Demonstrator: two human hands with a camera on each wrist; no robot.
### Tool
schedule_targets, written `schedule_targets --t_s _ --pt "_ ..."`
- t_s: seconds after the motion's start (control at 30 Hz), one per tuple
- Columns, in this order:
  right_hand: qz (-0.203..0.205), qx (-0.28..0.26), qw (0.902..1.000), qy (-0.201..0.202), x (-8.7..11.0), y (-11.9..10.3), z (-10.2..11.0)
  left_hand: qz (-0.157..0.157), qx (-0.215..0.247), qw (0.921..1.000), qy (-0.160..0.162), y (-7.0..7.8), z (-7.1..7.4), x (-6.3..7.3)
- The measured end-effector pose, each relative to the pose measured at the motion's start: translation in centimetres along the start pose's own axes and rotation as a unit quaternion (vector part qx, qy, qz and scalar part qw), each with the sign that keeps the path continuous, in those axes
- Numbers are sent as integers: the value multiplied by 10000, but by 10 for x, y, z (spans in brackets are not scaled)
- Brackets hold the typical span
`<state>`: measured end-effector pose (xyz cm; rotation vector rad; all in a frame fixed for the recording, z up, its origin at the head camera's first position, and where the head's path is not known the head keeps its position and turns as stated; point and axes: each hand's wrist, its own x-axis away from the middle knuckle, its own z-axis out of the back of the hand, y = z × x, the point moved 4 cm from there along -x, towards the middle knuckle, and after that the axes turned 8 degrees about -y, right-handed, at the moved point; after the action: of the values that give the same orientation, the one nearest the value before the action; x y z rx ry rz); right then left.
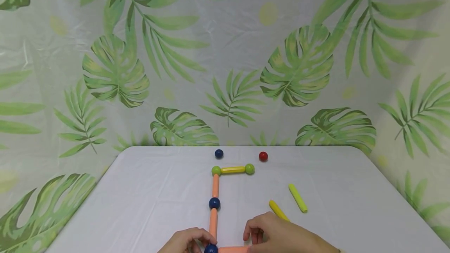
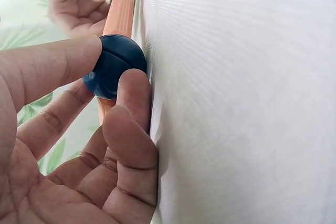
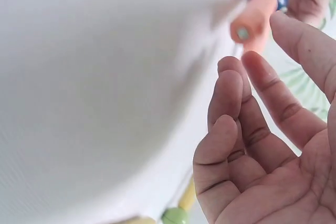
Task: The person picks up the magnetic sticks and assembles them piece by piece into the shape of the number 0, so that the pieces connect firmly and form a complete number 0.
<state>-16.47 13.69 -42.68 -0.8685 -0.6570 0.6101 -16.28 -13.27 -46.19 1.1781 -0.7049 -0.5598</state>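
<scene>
My left hand (image 1: 186,240) pinches a dark blue ball (image 2: 113,64) at the near edge of the head view. From this ball an orange rod (image 1: 233,249) runs to the right, and another orange rod (image 1: 213,221) runs away to a second blue ball (image 1: 214,203). My right hand (image 1: 281,235) is at the right-hand rod's free end, its fingers loosely bent and spread from the thumb. In the right wrist view that rod's end (image 3: 242,33) shows a small pale disc, just beyond the fingertips.
Farther along the chain come an orange rod (image 1: 216,186), a green ball (image 1: 216,171), a yellow rod (image 1: 233,170) and another green ball (image 1: 250,168). Loose on the white table (image 1: 140,198) lie a blue ball (image 1: 219,154), red ball (image 1: 263,156), yellow-green rod (image 1: 297,198) and yellow rod (image 1: 279,210).
</scene>
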Motion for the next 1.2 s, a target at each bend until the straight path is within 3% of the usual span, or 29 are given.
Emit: schedule_targets --t_s 0.27,0.53,0.8,1.2 --pt "177 849 9954 405 -8 -15 43 51 -52 10000 35 -1 1 0" --pt "155 1705 9747 1437 -18 2 112 111 31 9999 85 -2 1 0" --pt "-532 1835 9548 2279 -28 24 158 16 20 10000 83 -3 1 1" --pt "-1215 1651 9466 2489 -55 51 189 50 84 9999 34 -4 2 1"
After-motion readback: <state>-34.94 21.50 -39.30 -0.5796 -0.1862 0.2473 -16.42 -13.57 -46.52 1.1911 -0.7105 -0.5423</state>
